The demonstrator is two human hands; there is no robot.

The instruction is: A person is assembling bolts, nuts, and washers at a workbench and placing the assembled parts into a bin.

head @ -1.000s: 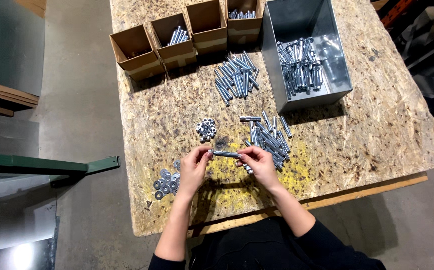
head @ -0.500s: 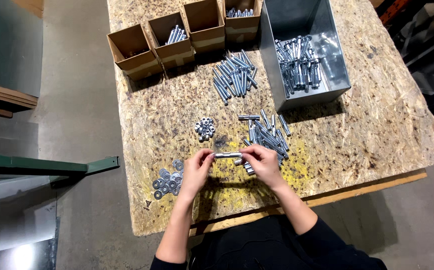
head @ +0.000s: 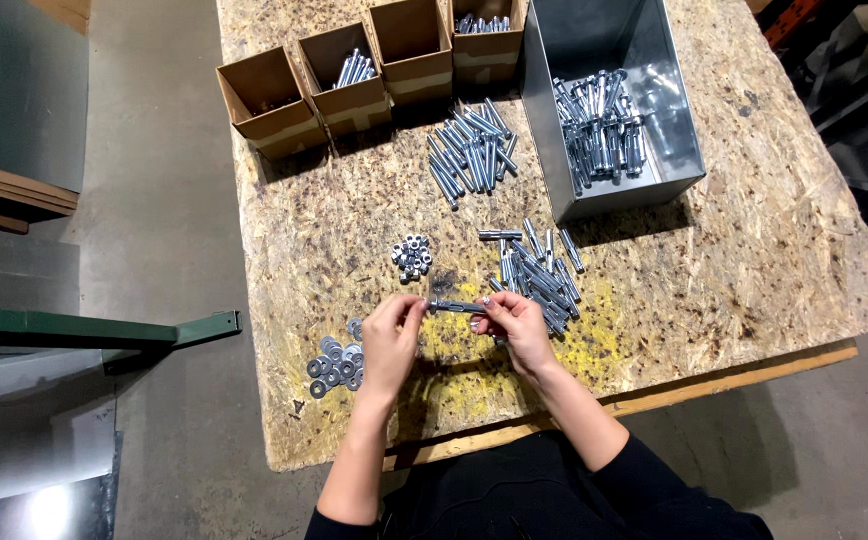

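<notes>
Both my hands hold one long silver bolt (head: 456, 307) level above the chipboard table (head: 754, 250). My left hand (head: 391, 340) pinches its left end and my right hand (head: 516, 327) grips its right end. Just right of my right hand lies a loose heap of similar bolts (head: 539, 270). A small cluster of nuts (head: 412, 256) sits above my left hand, and a patch of flat washers (head: 336, 362) lies to its left near the table's edge.
A grey metal bin (head: 654, 175) with several bolts stands at the back right. Another pile of bolts (head: 472, 152) lies before a row of open cardboard boxes (head: 354, 75). A green metal frame (head: 94, 330) stands left of the table.
My hands have stayed on the bolt, with only small finger shifts at its ends. The camera view has drifted slightly.
</notes>
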